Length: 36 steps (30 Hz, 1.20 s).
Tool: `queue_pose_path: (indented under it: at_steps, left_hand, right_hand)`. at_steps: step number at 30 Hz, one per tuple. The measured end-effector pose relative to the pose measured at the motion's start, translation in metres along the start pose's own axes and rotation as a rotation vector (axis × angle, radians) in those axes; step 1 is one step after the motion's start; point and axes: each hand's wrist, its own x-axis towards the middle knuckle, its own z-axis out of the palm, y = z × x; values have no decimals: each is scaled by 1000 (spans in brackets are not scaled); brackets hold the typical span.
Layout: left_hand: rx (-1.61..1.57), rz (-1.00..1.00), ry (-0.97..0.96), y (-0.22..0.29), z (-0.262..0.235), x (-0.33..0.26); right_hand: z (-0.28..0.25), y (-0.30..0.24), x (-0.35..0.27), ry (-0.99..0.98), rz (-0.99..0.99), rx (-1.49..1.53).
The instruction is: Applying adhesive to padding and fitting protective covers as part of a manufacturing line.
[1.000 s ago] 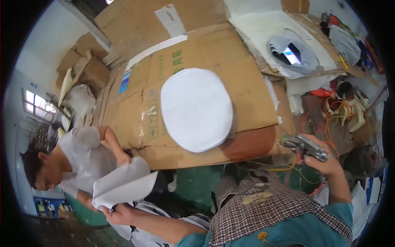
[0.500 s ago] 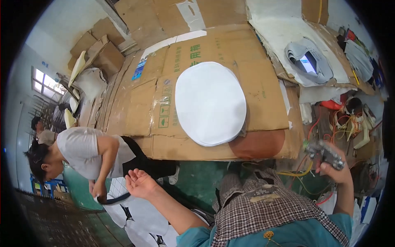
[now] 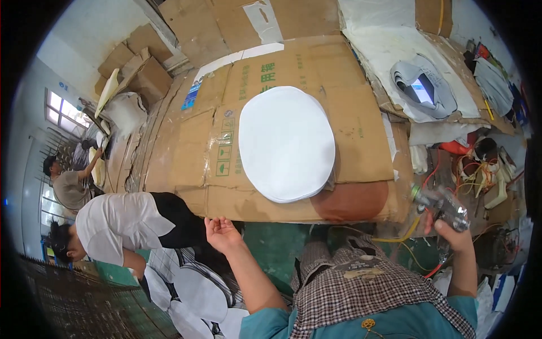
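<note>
A white oval sheet lies flat on the cardboard-covered table. My left hand hovers open, palm up, just below the table's near edge, holding nothing. My right hand is at the table's right corner, closed around a grey spray gun with a yellow hose trailing from it.
A person in a white shirt bends over a pile of white sheets at lower left. Another person stands farther left. Tangled hoses and tools clutter the right. A grey-white shaped piece lies at the back right.
My left hand let go of the white sheet it held low on the left and rose open to the table edge. My right hand kept the spray gun.
</note>
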Motion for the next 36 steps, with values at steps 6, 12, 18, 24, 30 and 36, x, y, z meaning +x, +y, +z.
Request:
queue_pose_path:
  at_steps: [6,12,18,24,30,36]
  left_hand:
    - [149,-80,61,-34,-6,-1]
    - [291,-133,156,-69,-12,-8]
    - [778,-193,-69,-129,-10,-9]
    - [1530,227,-200,-158,-20,10]
    - [1788,416,-231,-161,-8,4]
    - [1897,413,-196,-159,6,4]
  right_hand:
    - [-5,-6,-8,-30,0,-98]
    - [-19,-11,-15,-129,86,-87]
    - [-1,4,0,-100,29,14]
    - [-20,-7,2,-4,71,-106]
    - [-11,1,6,-286,124,-27]
    - [4,7,28,-19,1,7]
